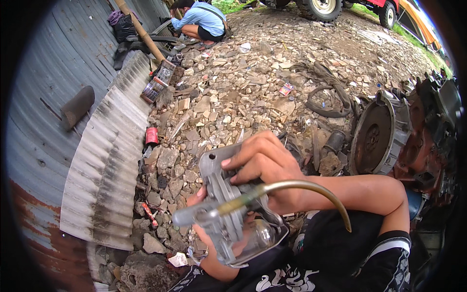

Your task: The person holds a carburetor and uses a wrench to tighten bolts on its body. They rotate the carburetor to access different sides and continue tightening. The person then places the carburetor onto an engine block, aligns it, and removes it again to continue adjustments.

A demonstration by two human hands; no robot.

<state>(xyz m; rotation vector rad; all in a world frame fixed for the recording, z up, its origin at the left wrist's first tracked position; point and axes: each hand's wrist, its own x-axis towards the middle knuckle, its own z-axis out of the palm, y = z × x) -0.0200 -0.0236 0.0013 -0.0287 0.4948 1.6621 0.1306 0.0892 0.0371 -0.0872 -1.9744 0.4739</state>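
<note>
Both my hands hold a grey metal engine part that looks like a carburetor (227,207), close in front of my body. It has a flange with a round hole and a clear or shiny rounded bowl at its lower end. From it a curved brownish hose (304,184) arches to the right, its free end hanging down. My right hand (267,158) is closed over the top of the part, fingers bent against the flange. Underneath and on the left side, my left hand (203,237) supports it; a fingertip shows at the edge, while most of that hand is hidden.
Broken stones (224,102) cover the ground. Corrugated sheets (107,160) line the left, near a red can (152,135). At right lie a round metal housing (373,134) and a dark strap (335,104). A person (202,22) squats far off; a red vehicle (384,5) stands behind.
</note>
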